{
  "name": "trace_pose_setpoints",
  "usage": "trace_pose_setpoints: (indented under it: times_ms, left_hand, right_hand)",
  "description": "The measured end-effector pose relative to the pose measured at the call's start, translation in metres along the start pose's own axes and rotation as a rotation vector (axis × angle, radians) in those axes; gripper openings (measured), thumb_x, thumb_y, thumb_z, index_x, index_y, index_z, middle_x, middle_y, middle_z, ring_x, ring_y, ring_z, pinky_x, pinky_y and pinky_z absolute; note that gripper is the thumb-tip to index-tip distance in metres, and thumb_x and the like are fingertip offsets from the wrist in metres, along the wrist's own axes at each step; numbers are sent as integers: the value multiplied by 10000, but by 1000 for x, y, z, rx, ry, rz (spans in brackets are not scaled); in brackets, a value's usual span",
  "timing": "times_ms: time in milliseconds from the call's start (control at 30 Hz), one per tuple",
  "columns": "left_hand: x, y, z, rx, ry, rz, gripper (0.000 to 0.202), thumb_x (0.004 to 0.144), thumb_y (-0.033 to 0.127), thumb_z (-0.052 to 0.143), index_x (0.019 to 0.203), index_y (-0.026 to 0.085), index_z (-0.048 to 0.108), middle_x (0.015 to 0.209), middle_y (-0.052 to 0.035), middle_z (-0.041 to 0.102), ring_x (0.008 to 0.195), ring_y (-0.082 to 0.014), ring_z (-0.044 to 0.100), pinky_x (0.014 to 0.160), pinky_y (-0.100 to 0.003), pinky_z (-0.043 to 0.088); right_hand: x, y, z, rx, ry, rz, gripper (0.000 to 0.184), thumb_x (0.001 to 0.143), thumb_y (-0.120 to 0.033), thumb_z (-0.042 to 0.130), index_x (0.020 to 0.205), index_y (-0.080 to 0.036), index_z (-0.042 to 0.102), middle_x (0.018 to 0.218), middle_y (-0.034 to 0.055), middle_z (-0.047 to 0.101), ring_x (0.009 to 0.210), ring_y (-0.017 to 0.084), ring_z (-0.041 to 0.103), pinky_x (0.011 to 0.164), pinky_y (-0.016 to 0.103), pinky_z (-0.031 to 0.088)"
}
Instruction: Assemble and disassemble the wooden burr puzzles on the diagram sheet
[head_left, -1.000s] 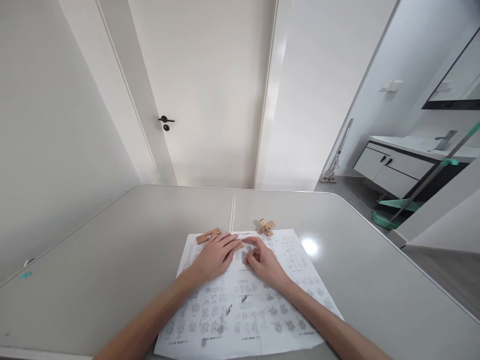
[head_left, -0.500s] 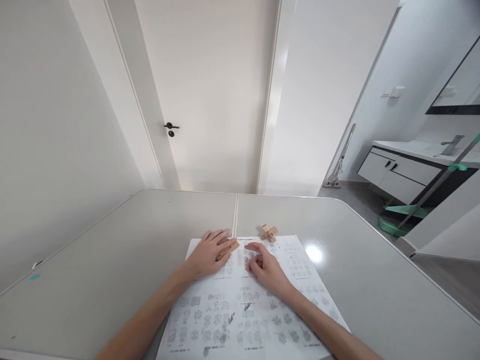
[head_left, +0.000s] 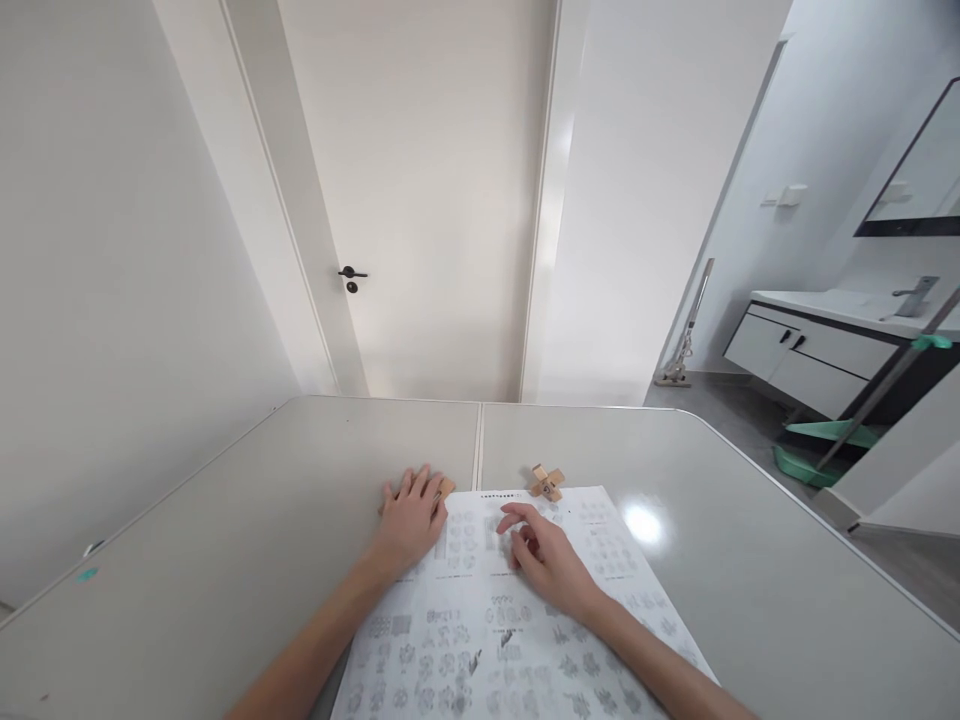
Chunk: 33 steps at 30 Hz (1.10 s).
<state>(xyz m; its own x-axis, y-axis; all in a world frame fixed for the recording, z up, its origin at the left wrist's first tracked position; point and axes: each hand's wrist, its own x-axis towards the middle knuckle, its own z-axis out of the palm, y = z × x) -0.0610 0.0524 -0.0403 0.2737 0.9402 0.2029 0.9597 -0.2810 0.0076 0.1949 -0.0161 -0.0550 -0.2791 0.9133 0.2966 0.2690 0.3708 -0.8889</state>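
Note:
My left hand (head_left: 409,520) lies palm down at the paper's upper left corner, fingers spread over a wooden puzzle piece (head_left: 446,488). Only one end of that piece shows beyond my index finger; the rest is covered. Over the upper middle of the printed sheet (head_left: 450,660) is my right hand (head_left: 551,560), holding nothing, its index finger stretched out and the others curled loosely. A small cross-shaped wooden puzzle (head_left: 546,483) of interlocked bars rests at the sheet's top edge, just beyond my right hand. Rows of grey diagrams cover the paper.
The grey tabletop (head_left: 247,540) has a seam (head_left: 479,440) down its middle. Behind it stands a white door (head_left: 420,200) with a black handle (head_left: 351,272). To the right are a mop (head_left: 684,340), a sink cabinet (head_left: 806,350) and a green dustpan (head_left: 806,466).
My left hand has slid left with the wooden piece beneath it, off the sheet's top towards the bare table. My right hand stays over the paper. The view has tilted slightly up.

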Motion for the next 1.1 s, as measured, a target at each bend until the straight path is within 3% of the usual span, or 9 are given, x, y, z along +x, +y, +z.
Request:
trace_pose_setpoints:
  times_ms: [67, 167, 333, 433, 567, 700, 867, 967, 1100]
  left_hand:
    - [0, 1, -2, -13, -7, -9, 499, 1022, 367, 330, 1503, 308, 448, 1577, -117, 426, 1430, -422, 364, 1103, -692, 231]
    - [1, 2, -4, -36, -20, -35, 478, 1028, 407, 319, 1469, 351, 493, 1553, -111, 456, 1416, -445, 366, 1094, -680, 244]
    - [1, 5, -5, -15, 21, -26, 424, 1014, 386, 365, 1369, 322, 587, 1500, -112, 500, 1356, -420, 423, 1086, -607, 312]
    - [-1, 5, -5, 7, 50, -22, 396, 1005, 372, 399, 1325, 290, 617, 1466, -116, 525, 1325, -379, 458, 1090, -544, 352]
    - [-3, 4, -2, -23, 69, -23, 389, 1002, 369, 416, 1321, 270, 616, 1428, -124, 551, 1290, -351, 498, 1060, -499, 417]
    - [-5, 1, 4, -67, 100, -42, 431, 988, 415, 443, 1362, 248, 578, 1440, -148, 537, 1279, -387, 503, 987, -515, 471]
    - [-4, 5, 6, -107, 176, 33, 451, 988, 484, 436, 1342, 238, 571, 1459, -151, 522, 1310, -388, 475, 1114, -602, 317]
    - [-2, 10, 4, -105, 222, 89, 439, 990, 493, 440, 1336, 257, 572, 1448, -121, 539, 1335, -356, 459, 1152, -573, 285]
    - [0, 17, 1, -129, 270, 163, 429, 987, 506, 463, 1308, 259, 602, 1404, -109, 578, 1303, -339, 491, 1117, -538, 358]
  right_hand:
    - [0, 2, -5, -91, -3, -45, 315, 970, -240, 407, 1274, -272, 482, 1119, 41, 665, 625, 135, 597, 617, 300, 509]
    - [2, 4, -14, -194, 69, -47, 347, 970, -257, 397, 1310, -263, 468, 1074, 42, 672, 627, 152, 576, 618, 304, 501]
    - [8, 11, -25, -315, 226, 54, 389, 981, -341, 378, 1347, -235, 454, 844, 18, 667, 622, 192, 587, 630, 313, 480]
    - [11, 17, -29, -367, 257, 139, 429, 985, -383, 345, 1377, -240, 444, 624, -43, 579, 526, 202, 553, 602, 309, 447]
    - [13, 23, -30, -452, 292, 198, 423, 973, -416, 331, 1325, -255, 504, 521, -66, 487, 456, 210, 519, 526, 280, 363]
    - [15, 28, -30, -475, 321, 182, 365, 967, -397, 378, 1278, -287, 533, 560, -45, 564, 484, 218, 556, 517, 271, 328]
    - [14, 28, -30, -489, 371, 155, 320, 971, -438, 418, 1211, -302, 581, 740, 10, 685, 561, 223, 611, 509, 277, 368]
    - [15, 22, -29, -502, 369, 128, 261, 979, -435, 428, 1096, -298, 617, 861, 31, 711, 643, 225, 638, 562, 295, 433]
    - [18, 19, -28, -490, 371, 101, 248, 1002, -431, 421, 1061, -288, 615, 905, 30, 717, 687, 219, 653, 613, 308, 468]
